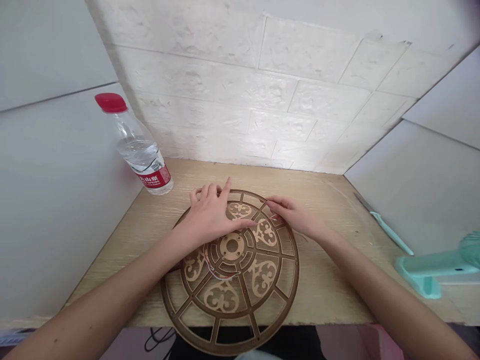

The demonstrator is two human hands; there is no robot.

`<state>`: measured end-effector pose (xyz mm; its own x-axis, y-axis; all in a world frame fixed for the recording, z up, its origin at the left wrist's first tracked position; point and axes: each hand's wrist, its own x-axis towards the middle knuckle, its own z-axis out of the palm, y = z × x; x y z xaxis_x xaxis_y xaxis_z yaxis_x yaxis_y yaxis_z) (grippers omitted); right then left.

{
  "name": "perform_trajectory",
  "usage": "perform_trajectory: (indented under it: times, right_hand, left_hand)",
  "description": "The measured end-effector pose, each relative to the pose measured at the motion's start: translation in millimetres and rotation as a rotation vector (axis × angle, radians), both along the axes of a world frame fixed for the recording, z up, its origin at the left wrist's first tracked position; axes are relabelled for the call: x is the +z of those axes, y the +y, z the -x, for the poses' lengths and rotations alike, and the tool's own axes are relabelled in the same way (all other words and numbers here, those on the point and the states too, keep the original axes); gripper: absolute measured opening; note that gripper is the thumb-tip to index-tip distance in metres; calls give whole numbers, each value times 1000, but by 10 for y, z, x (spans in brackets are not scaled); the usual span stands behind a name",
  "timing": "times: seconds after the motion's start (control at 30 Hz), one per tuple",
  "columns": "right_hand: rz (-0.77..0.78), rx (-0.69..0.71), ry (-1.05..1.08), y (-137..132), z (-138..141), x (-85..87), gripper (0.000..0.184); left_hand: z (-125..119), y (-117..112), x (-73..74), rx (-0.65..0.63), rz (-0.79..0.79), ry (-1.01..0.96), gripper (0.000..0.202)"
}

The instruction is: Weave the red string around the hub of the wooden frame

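A round laser-cut wooden disc (240,280) with ornate scroll patterns and spokes lies flat on the wooden table, its near edge overhanging the table's front. My left hand (210,212) rests flat on the disc's far left part, fingers spread and stretched out. My right hand (292,212) sits on the disc's far right rim, fingers curled and pinched together on a small piece I cannot make out. Thin red and white wires (219,272) lie across the disc near its hub.
A water bottle (140,150) with a red cap stands at the back left by the wall. A mint green fan or stand (435,270) sits at the right, with a mint-handled knife (386,227) lying behind it. White panels enclose the table on both sides.
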<state>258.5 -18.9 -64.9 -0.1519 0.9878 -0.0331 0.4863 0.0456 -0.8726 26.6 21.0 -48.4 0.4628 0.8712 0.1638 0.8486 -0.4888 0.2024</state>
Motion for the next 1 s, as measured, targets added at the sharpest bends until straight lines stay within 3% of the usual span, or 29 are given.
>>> perform_trajectory:
  times: [0.27,0.57,0.77,1.0]
  right_hand:
    - [57,-32,-18,-39,-27,131,35]
    - [-149,-37,-314,-125,-34,327,21]
    - [-150,49,-398,-160,19,347,20]
    - [-93,108,-402,-190,45,404,21]
  left_hand:
    - [-4,-9,18,39,48,15,121]
    - [23,33,11,64,61,16,121]
    - [36,65,-45,54,12,16,118]
    - [20,50,-9,71,44,19,122]
